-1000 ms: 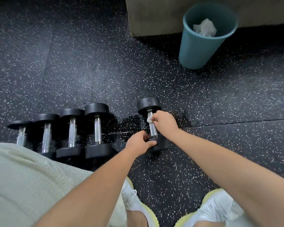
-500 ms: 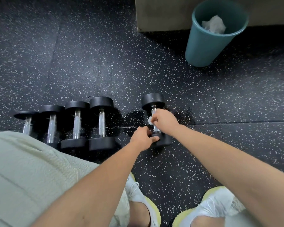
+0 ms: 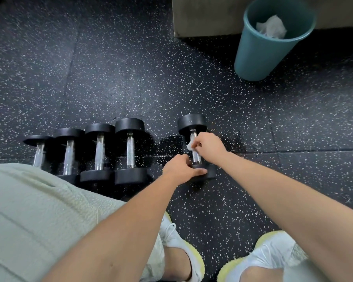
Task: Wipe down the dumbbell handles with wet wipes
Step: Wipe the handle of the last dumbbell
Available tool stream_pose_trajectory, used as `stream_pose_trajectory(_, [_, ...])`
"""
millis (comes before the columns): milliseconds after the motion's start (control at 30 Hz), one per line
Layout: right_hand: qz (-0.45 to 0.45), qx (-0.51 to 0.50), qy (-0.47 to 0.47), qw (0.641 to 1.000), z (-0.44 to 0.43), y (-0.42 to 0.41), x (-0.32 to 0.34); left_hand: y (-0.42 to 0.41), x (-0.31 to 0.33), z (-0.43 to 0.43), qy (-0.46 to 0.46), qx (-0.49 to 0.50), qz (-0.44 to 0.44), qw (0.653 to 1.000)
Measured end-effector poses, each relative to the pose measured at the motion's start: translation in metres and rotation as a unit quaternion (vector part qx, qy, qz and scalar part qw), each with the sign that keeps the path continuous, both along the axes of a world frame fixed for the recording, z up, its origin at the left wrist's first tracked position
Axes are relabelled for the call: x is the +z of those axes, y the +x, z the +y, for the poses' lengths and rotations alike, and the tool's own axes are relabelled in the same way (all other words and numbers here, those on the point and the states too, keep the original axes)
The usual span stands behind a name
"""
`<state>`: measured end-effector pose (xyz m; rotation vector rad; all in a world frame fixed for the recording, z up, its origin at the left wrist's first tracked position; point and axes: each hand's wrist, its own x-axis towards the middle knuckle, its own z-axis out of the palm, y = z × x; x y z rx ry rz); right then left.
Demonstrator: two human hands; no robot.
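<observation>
A black dumbbell (image 3: 192, 122) with a chrome handle lies alone on the speckled floor, apart from the row. My right hand (image 3: 209, 146) is wrapped around the upper part of its handle, pressing a small white wet wipe (image 3: 190, 146) against it. My left hand (image 3: 181, 168) grips the dumbbell's near weight head, which it mostly hides. To the left, several more black dumbbells (image 3: 129, 151) lie side by side, handles pointing away from me.
A teal waste bin (image 3: 259, 51) with crumpled white wipes inside stands at the back right, next to a grey block (image 3: 204, 17). My white shoes (image 3: 271, 255) and a pale-clad knee (image 3: 29, 220) fill the near edge.
My right hand with the wipe has slid along the handle, down toward the near head and back up toward the middle. My left hand keeps its hold on the near head.
</observation>
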<state>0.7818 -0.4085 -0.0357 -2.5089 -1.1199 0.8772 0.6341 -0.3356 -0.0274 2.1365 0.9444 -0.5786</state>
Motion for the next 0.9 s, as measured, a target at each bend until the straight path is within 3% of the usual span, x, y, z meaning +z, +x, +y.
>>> stream_pose_trajectory(200, [0.065, 0.169, -0.083, 0.98, -0.007, 0.007, 0.017, -0.004, -0.003, 0.006, -0.004, -0.009, 0.013, 1.0])
stream_pose_trajectory(367, [-0.018, 0.018, 0.018, 1.0, 0.018, 0.019, 0.016, -0.007, -0.006, 0.008, -0.009, -0.003, 0.015, 1.0])
stream_pose_trajectory(533, [-0.027, 0.026, 0.009, 0.999, 0.006, -0.005, 0.006, -0.01, -0.006, 0.009, -0.006, -0.005, 0.015, 1.0])
stream_pose_trajectory(733, [0.021, 0.141, -0.029, 0.989, -0.003, -0.002, 0.018, -0.011, -0.006, 0.014, -0.018, -0.016, 0.017, 1.0])
stream_pose_trajectory(900, [-0.094, 0.008, 0.052, 0.994, 0.025, 0.012, 0.011, -0.013, -0.01, 0.015, -0.022, -0.01, 0.006, 1.0])
